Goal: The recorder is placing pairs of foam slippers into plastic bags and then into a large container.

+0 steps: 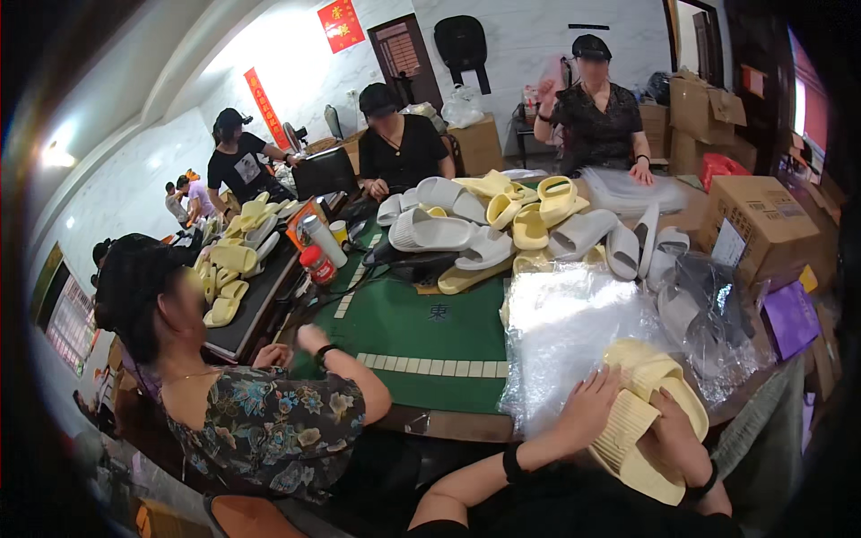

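A pair of pale yellow slides is at the lower right, one against the other, just above my lap. My left hand lies flat along the ribbed strap of the left slide, fingers stretched out together. My right hand grips the right-hand slide, its fingers partly hidden at the strap. Beyond the toes, a stack of clear plastic bags covers the near table edge. Grey and yellow slides are heaped farther back on the table.
To my left sits a co-worker in a floral top; others stand and sit across. The green mat carries a row of pale tiles. A red-lidded jar, a cardboard box and wrapped grey slides surround the work area.
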### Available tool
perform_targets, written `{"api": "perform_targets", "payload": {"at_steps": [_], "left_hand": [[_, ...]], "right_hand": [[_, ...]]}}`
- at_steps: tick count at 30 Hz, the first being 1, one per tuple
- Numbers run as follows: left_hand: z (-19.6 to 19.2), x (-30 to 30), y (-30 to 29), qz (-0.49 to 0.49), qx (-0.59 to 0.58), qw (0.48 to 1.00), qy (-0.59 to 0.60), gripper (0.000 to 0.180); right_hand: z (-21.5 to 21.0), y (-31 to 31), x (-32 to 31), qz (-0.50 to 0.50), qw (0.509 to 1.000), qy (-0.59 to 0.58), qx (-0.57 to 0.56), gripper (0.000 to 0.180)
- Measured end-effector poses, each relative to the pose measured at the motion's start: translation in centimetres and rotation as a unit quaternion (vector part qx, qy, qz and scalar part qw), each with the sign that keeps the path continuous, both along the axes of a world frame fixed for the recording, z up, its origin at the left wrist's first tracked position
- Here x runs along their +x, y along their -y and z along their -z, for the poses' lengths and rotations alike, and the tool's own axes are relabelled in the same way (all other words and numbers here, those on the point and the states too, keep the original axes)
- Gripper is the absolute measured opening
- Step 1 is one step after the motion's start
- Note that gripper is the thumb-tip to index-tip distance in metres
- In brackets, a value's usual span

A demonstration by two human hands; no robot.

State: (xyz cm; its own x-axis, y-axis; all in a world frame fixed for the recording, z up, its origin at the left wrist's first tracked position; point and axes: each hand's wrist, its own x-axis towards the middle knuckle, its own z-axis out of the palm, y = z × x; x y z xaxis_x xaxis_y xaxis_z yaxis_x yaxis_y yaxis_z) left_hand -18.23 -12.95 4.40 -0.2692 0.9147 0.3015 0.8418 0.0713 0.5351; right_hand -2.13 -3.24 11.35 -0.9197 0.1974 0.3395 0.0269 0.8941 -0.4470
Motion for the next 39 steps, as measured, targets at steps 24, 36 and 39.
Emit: {"api": "perform_targets", "payload": {"at_steps": [24, 36, 39], "left_hand": [[-0.4, 3.7, 1.1, 0.064, 0.091, 0.983, -0.144, 0.072], [2.6, 4.2, 0.8, 0.262, 0.196, 0.940, -0.100, 0.069], [2.2, 4.0, 1.4, 0.227, 0.151, 0.961, -0.043, 0.067]], "right_hand": [[10.7, -3.7, -3.1, 0.121, 0.985, -0.084, -0.086, 0.046], [11.9, -5.9, -7.2, 0.091, 0.992, 0.067, 0.054, 0.052], [17.9, -8.3, -1.3, 0.080, 0.987, 0.106, 0.092, 0.053]]}}
